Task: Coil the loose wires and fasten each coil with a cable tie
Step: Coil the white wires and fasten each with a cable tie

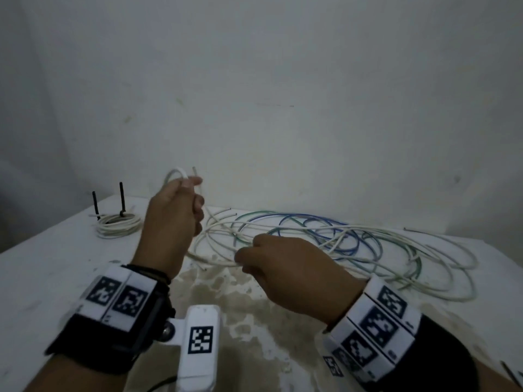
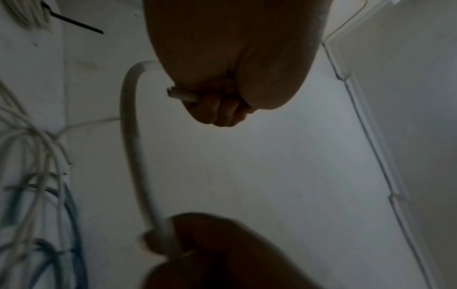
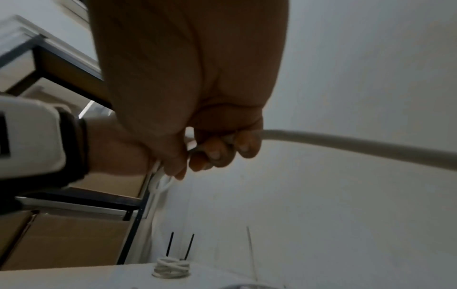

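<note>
Coiling of a white wire (image 1: 181,172) is starting: left hand (image 1: 169,216) grips its end, right hand (image 1: 285,267) pinches farther along, and next should lay a loop into the left.

2 hands: left hand (image 1: 172,213), right hand (image 1: 285,267). 1 finished white coil (image 1: 119,224) far left, 2 black cable ties (image 1: 122,200) on it. 1 loose wire tangle (image 1: 339,241) right: white, blue, green strands, count unclear.

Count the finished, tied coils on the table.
1. The white coil lies at the table's far left, fastened by two black ties that stick up. The left hand is only starting another loop; the pile is loose.
</note>
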The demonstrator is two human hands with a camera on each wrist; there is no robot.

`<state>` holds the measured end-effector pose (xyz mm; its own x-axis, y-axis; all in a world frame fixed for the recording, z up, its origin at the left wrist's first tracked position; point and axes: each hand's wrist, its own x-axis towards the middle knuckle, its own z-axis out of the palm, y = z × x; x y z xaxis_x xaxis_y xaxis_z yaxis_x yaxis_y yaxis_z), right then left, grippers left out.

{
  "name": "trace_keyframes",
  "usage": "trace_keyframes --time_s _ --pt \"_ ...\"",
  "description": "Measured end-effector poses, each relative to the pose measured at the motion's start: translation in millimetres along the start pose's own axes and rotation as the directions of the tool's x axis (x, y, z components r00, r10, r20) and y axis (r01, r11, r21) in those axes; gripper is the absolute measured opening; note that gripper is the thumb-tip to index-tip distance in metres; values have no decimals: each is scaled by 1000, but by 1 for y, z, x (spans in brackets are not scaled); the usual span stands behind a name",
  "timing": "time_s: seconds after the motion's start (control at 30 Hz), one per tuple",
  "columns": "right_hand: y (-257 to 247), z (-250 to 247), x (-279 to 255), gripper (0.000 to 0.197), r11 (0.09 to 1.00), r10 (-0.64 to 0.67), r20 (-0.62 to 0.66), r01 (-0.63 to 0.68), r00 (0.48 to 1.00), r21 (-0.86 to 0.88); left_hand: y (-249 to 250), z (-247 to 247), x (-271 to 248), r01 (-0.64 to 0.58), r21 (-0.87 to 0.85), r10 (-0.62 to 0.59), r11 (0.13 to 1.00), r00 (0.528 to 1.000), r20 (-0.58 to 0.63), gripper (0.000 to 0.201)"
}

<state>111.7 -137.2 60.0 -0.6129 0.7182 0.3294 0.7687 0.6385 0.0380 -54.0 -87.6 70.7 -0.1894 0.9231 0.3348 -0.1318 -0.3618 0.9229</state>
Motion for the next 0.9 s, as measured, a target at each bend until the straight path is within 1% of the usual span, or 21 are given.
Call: trace_keyframes --time_s 0.07,0.13,0.23,0.27,0.3,0.37,0.4,0.47,0.5,0.57,0.63,0.7,0.73,0.77,0.8,0.87,0.9 --pt "-7 -9 1 14 996 -80 -6 79 997 -43 -10 -2 -3 68 139 -75 988 996 50 21" --pt "-10 -15 4 10 991 -129 -73 126 989 -43 -13 -2 -8 95 215 -129 972 981 148 21" --pt "-9 -24 10 11 981 -156 -205 175 966 80 -8 -4 -16 78 308 -171 948 942 288 28" --pt "-7 -27 11 12 978 -132 -234 166 963 130 -6 -6 -18 80 308 -188 948 922 338 32" --pt "-4 -30 12 14 977 -100 -252 143 962 157 -3 -7 -20 111 279 -217 954 897 385 38" --pt "7 -34 13 22 983 -35 -303 88 952 162 -1 -8 -23 225 187 -288 956 840 460 44" --pt "13 -36 13 25 983 -3 -338 66 941 173 -1 -9 -23 273 153 -313 950 817 483 41" --pt "22 -39 11 32 973 56 -397 39 916 229 0 -8 -25 325 112 -335 939 792 511 29" --pt "24 -39 11 36 968 69 -410 39 910 249 1 -6 -26 332 97 -332 938 787 519 28" --pt "21 -38 10 40 963 61 -418 56 907 262 -2 -2 -27 313 78 -307 946 798 518 30" --pt "16 -38 9 42 953 43 -409 85 912 289 -6 2 -26 299 65 -291 952 815 501 43" --pt "11 -40 7 34 941 19 -372 109 928 322 -10 3 -25 319 42 -299 947 825 479 50" --pt "8 -41 6 27 929 10 -338 116 941 352 -12 2 -24 330 27 -303 944 829 469 49" --pt "6 -43 4 23 914 0 -294 119 956 388 -13 1 -23 339 8 -305 941 835 458 43" --pt "3 -43 2 30 900 -11 -253 120 967 420 -15 -1 -22 340 -8 -301 940 843 446 36" --pt "-3 -45 0 53 870 -30 -201 125 979 477 -16 -5 -20 300 13 -277 954 862 425 36" --pt "-5 -46 0 57 862 -28 -191 120 981 493 -15 -5 -20 260 46 -255 965 870 422 36"
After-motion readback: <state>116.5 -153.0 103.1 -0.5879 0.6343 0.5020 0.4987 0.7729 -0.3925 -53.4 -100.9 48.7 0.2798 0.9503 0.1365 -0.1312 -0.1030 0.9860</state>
